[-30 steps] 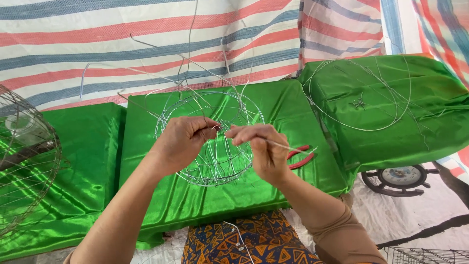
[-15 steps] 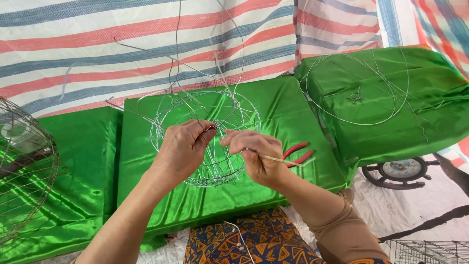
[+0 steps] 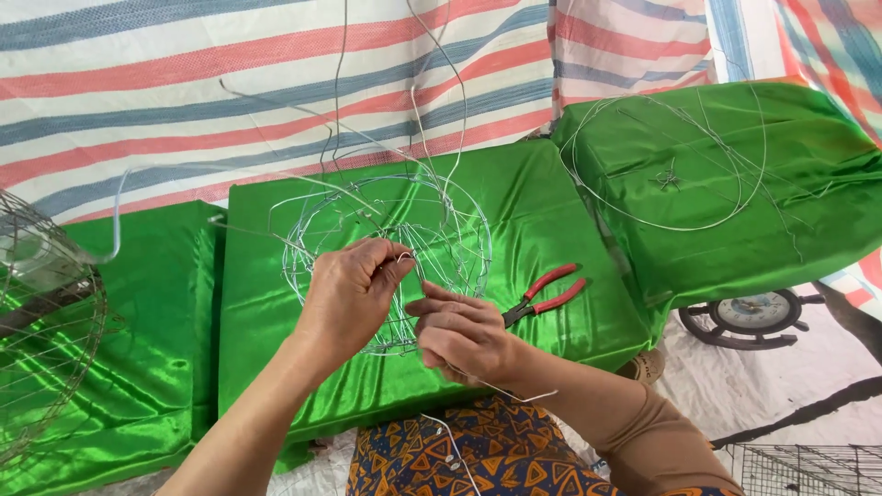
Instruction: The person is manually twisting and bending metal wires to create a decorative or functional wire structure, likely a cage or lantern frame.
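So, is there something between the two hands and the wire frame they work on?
Nothing visible. The left hand already grips the round wire frame at its near rim, and the right hand touches it just below, holding a loose wire strand. The red-handled pliers lie to the right, clear of both.

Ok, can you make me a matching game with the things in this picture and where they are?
Things:
1. pliers
2. wire ball frame
3. big wire ring
4. wire cage

Places:
A. at the far left edge
B. on the right green cushion
C. held in both hands
D. lying on the middle cushion, right of the hands

Pairs: 1-D, 2-C, 3-B, 4-A
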